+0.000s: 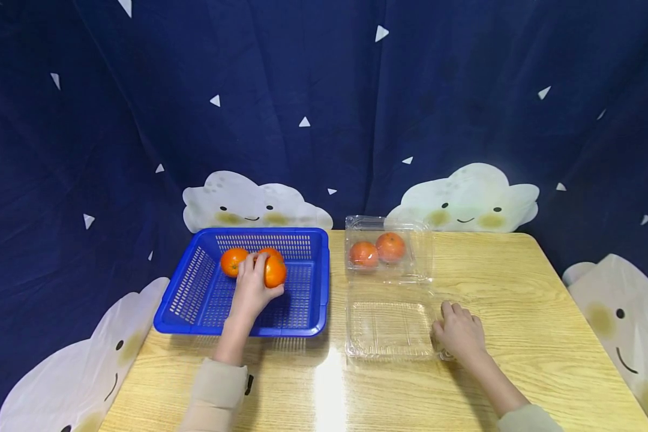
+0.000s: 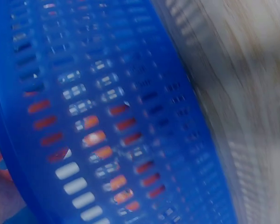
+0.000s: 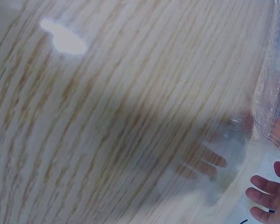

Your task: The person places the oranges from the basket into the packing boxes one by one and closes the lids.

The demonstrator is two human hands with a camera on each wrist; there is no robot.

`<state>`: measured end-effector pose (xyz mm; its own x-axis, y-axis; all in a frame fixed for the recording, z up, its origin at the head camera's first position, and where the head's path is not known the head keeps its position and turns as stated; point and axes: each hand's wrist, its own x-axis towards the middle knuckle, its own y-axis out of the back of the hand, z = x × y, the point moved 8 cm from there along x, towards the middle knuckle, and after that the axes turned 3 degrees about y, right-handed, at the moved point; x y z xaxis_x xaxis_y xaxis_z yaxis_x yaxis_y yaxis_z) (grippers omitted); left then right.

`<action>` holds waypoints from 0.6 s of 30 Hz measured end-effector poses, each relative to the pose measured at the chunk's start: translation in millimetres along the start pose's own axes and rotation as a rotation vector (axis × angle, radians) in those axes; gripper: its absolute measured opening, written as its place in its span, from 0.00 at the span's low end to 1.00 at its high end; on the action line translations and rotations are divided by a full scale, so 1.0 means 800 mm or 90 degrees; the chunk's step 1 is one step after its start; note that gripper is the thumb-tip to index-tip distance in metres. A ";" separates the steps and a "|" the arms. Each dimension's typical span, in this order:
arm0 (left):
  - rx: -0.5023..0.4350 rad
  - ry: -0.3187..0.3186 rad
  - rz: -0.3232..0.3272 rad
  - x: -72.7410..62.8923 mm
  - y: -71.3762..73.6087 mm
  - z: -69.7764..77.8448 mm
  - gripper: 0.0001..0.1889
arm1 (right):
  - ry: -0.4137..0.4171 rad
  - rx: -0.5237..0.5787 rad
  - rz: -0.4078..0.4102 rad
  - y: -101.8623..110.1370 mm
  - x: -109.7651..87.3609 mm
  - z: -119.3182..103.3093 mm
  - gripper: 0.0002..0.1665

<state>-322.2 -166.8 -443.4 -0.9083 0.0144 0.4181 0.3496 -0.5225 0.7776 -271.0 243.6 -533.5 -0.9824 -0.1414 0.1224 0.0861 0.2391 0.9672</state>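
Note:
In the head view my left hand (image 1: 252,290) reaches into a blue plastic basket (image 1: 323,282) and grips an orange (image 1: 276,273), fingers over its top and thumb at its near side. A second orange (image 1: 231,263) lies left of the hand; another orange (image 1: 269,251) shows partly behind the held one. My right hand (image 1: 460,333) is at the right edge of an unfolded clear plastic clamshell box (image 1: 391,354). In the right wrist view, the right hand's fingers (image 3: 266,200) are spread apart beside the clear plastic. The left wrist view shows mostly the basket's slotted wall (image 2: 102,140).
Two oranges (image 1: 390,247) sit side by side in the far half of the clamshell box, right of the basket. Everything stands on a wood-grain table (image 1: 518,288). Behind it hangs a dark blue curtain (image 1: 324,90) with white clouds and triangles.

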 end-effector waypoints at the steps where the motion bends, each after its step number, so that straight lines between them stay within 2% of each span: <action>1: -0.006 -0.006 0.006 0.000 -0.001 0.004 0.37 | -0.001 0.000 0.000 0.000 0.000 0.000 0.16; 7: -0.034 -0.051 0.034 0.003 -0.006 0.029 0.35 | -0.004 -0.002 -0.002 -0.001 0.000 0.001 0.17; 14: -0.043 -0.060 0.021 0.002 -0.015 0.055 0.35 | 0.005 0.001 0.004 0.000 0.000 0.000 0.17; 18: -0.051 -0.082 0.023 0.000 -0.022 0.070 0.34 | 0.003 0.001 0.003 0.000 0.000 0.000 0.15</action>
<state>-315.6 -109.5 -430.6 -0.8567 0.1010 0.5058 0.3576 -0.5904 0.7236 -270.7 243.8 -533.7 -0.9812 -0.1446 0.1274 0.0898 0.2417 0.9662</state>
